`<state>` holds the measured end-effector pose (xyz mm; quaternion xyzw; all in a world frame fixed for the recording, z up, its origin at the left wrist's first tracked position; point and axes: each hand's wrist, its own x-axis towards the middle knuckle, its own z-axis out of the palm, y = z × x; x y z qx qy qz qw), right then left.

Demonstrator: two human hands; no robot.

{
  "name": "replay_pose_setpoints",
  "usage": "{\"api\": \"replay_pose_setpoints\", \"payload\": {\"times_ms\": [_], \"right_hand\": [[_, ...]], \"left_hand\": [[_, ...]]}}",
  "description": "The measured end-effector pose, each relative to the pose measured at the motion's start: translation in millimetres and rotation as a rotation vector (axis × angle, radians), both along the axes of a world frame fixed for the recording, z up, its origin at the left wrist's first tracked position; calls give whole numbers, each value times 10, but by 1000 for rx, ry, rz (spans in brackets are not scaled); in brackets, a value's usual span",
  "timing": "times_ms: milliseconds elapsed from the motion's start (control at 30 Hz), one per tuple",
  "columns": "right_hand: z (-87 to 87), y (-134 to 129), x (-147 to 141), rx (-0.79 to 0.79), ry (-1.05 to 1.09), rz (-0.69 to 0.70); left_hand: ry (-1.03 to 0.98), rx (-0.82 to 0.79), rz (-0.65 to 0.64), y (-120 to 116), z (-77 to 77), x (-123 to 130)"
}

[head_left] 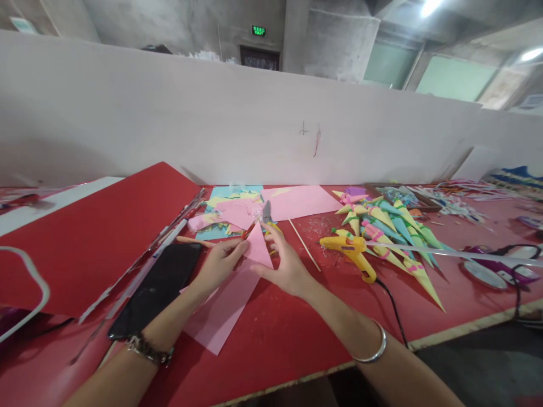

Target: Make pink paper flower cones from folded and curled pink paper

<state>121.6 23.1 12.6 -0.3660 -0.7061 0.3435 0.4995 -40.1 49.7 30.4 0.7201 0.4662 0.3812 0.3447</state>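
Near the middle of the red table, my left hand [220,261] pinches the left edge of a small pink paper piece [258,249] that comes to a point at the top. My right hand [286,263] lies against the right side of that piece, its fingers apart and its thumb near the lower edge. Beneath both hands a larger pink sheet [220,319] lies slanted on the table. Scissors with grey blades [267,211] and yellow handles lie just beyond my fingers, partly hidden by my right hand.
A yellow glue gun [350,249] lies right of my hands, before a pile of coloured paper cones [390,226]. A thin stick [304,244] lies between. At left are a black phone [159,288] and a red board [106,237]. Paper scraps [237,209] lie behind my hands.
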Motion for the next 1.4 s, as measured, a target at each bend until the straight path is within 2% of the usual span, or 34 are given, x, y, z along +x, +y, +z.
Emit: {"api": "replay_pose_setpoints", "payload": {"times_ms": [100, 233, 333, 500, 733, 967, 1200, 1400], "right_hand": [[27, -24, 12, 83, -81, 23], [48, -14, 14, 88, -28, 29], [47, 8, 6, 24, 52, 51], [1, 74, 10, -135, 173, -72], [-18, 102, 0, -197, 230, -107], [-37, 102, -20, -256, 330, -103], [-105, 136, 2, -285, 166, -39], [-110, 143, 10, -258, 122, -57]], "left_hand": [[-16, -15, -1, -2, 4, -9], [-25, -19, -27, -22, 31, -17], [-19, -11, -52, -34, 40, -11], [13, -18, -119, -67, 15, 33], [82, 14, -158, -69, -28, 72], [135, 65, -116, -77, -16, 73], [144, 115, -63, -84, -5, 60], [140, 130, -55, -69, -5, 54]]}}
